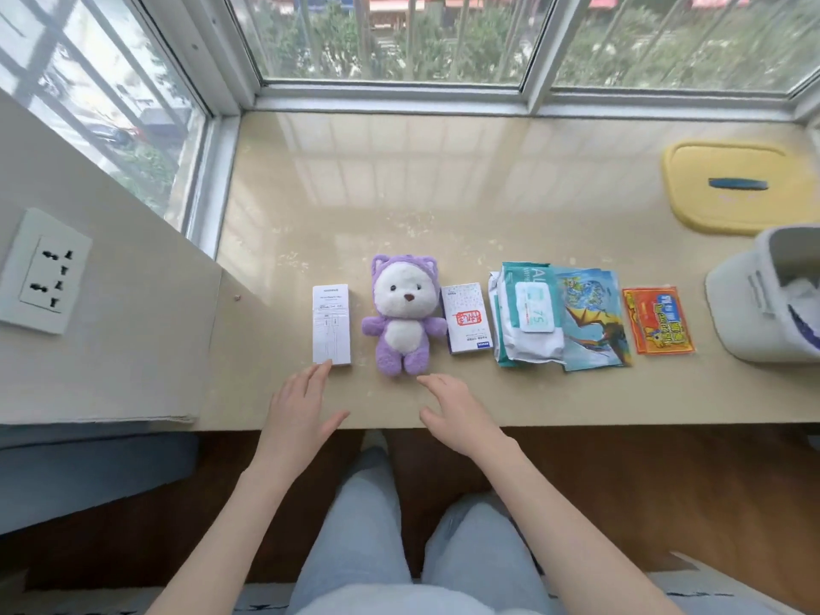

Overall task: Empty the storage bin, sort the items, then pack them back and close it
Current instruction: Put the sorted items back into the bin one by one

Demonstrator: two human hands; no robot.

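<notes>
— nearest the lens: pale blue denim knees (pixel 466 539), then left hand (pixel 306 410) and right hand (pixel 457 410), both spread flat and holding nothing.

— fingertips where?

— left by the tall white printed box (pixel 331 324); right just below the purple-and-white plush bear (pixel 404 319).

— and the bin?

— grey plastic storage bin (pixel 772 299) tipped at far right, yellow lid (pixel 732 188) off, lying behind it.
</notes>
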